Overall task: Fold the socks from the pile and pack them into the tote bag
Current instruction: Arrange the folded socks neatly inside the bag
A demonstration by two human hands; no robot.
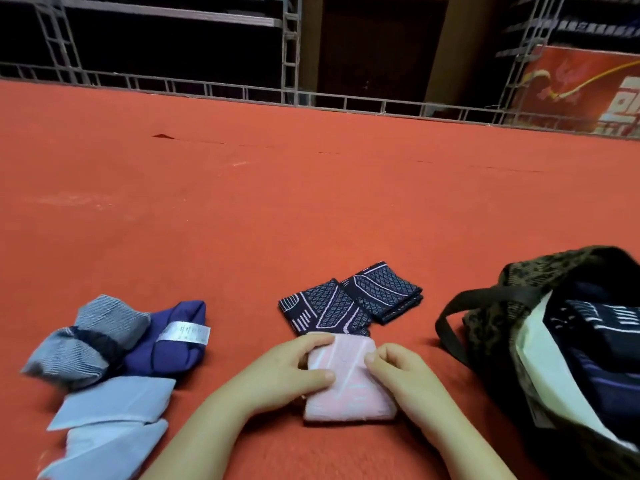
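Note:
A folded pink sock (pixel 349 393) lies on the red carpet in front of me. My left hand (pixel 294 368) grips its left side, thumb on top. My right hand (pixel 398 367) pinches its right upper edge. Just behind it lies a navy sock with pink line pattern (pixel 325 306), and a folded sock of the same pattern (pixel 384 292) sits beside that. The pile at the left holds a grey striped sock (pixel 86 337), a purple sock with a white label (pixel 169 341) and light blue socks (pixel 114 417). A dark patterned tote bag (pixel 519 289) stands open at the right with dark socks inside.
Red carpet (pixel 277 202) stretches far ahead. Metal truss frames (pixel 291 50) and a low rail line its far edge. A red banner (pixel 581 91) leans at the back right. The tote's black strap (pixel 460 323) loops onto the carpet near my right hand.

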